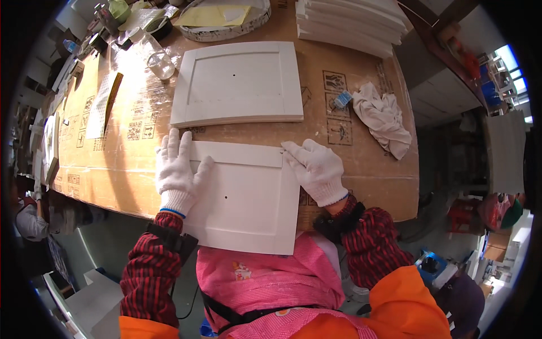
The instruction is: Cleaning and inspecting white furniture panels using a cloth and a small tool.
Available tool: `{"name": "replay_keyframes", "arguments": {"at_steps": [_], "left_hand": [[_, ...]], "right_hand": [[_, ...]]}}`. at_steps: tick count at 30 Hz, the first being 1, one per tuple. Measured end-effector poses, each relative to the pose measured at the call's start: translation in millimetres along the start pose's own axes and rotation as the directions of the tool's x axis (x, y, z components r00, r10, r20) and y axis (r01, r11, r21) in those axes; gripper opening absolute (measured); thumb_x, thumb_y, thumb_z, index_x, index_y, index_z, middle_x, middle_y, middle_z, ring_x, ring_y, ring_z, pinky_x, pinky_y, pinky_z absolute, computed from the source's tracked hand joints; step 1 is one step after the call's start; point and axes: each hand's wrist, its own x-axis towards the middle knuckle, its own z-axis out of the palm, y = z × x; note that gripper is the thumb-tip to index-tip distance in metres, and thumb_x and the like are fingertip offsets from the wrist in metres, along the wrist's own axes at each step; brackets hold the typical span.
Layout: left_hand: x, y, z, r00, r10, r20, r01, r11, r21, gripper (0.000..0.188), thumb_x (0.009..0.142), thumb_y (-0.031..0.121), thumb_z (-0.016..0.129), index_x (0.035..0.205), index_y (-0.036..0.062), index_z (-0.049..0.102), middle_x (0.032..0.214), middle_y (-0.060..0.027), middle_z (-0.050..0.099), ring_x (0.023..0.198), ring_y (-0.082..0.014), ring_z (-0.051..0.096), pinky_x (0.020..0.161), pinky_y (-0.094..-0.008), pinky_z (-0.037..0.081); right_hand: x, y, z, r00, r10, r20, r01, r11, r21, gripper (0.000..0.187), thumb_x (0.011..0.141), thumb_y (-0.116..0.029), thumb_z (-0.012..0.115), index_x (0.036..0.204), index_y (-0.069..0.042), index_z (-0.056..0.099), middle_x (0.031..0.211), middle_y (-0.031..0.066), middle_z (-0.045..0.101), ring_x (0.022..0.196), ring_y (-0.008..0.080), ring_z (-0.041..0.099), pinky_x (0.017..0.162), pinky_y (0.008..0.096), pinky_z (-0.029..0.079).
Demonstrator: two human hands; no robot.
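A white framed panel [243, 195] with a small dark hole in its middle lies in front of me, its near edge against my pink apron. My left hand [179, 169], in a white knit glove, rests open on the panel's upper left side, fingers pointing away and thumb spread. At the upper right corner my right hand [318, 169], gloved alike, has its fingers pinched together. A tiny dark spot shows at those fingertips; what they hold, if anything, I cannot make out. Just beyond lies a stack of similar white panels [237, 82].
Brown cardboard [113, 181] covers the table. To the right are a crumpled white cloth [384, 118] and a small blue-and-white piece [342, 99]. A clear jar [161, 65], a round tray [226, 28] and a taller pile of white boards [350, 25] stand at the back.
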Motion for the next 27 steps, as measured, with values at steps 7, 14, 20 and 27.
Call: {"name": "replay_keyframes", "arguments": {"at_steps": [7,14,20,27], "left_hand": [[0.0,1.5,-2.7,1.0,-0.011,0.015,0.011,1.0,0.007,0.08,0.096,0.047,0.068,0.16,0.0067,0.042,0.171,-0.0202,0.028,0.158,-0.0425,0.024,0.13,-0.0536,0.021],[1.0,2.6,-2.8,0.999,-0.009,0.042,0.01,1.0,-0.012,0.081,0.096,0.05,0.066,0.16,0.0063,0.042,0.171,-0.0215,0.027,0.159,-0.0434,0.023,0.13,-0.0539,0.02],[0.4,2.0,-2.2,1.0,-0.015,0.01,0.015,1.0,-0.007,0.079,0.095,0.045,0.069,0.159,0.0063,0.043,0.171,-0.0213,0.029,0.158,-0.0435,0.025,0.13,-0.0546,0.021],[1.0,-0.4,0.4,1.0,-0.013,0.002,0.013,1.0,-0.016,0.079,0.095,0.045,0.069,0.159,0.0063,0.043,0.171,-0.0198,0.028,0.158,-0.0431,0.024,0.13,-0.0546,0.02]], "right_hand": [[2.2,-0.2,-3.9,1.0,0.019,-0.001,-0.019,0.999,-0.033,0.021,0.094,-0.028,0.073,0.112,-0.021,0.077,0.091,0.0028,0.07,0.081,0.0268,0.071,0.068,0.0411,0.057],[-13.2,-1.5,-3.8,0.993,-0.093,-0.073,0.099,0.992,0.078,0.022,0.094,-0.029,0.074,0.113,-0.021,0.077,0.08,0.0047,0.063,0.074,0.0278,0.068,0.063,0.0425,0.055],[-0.6,0.8,1.2,0.992,0.04,-0.116,-0.037,0.999,0.023,0.02,0.093,-0.028,0.075,0.112,-0.021,0.077,0.081,0.0049,0.064,0.073,0.0284,0.068,0.061,0.0411,0.054],[-1.9,-0.7,-0.7,0.995,0.001,-0.101,-0.003,1.0,-0.019,0.021,0.093,-0.023,0.075,0.113,-0.018,0.078,0.079,0.0063,0.063,0.072,0.0285,0.068,0.062,0.0401,0.053]]}}
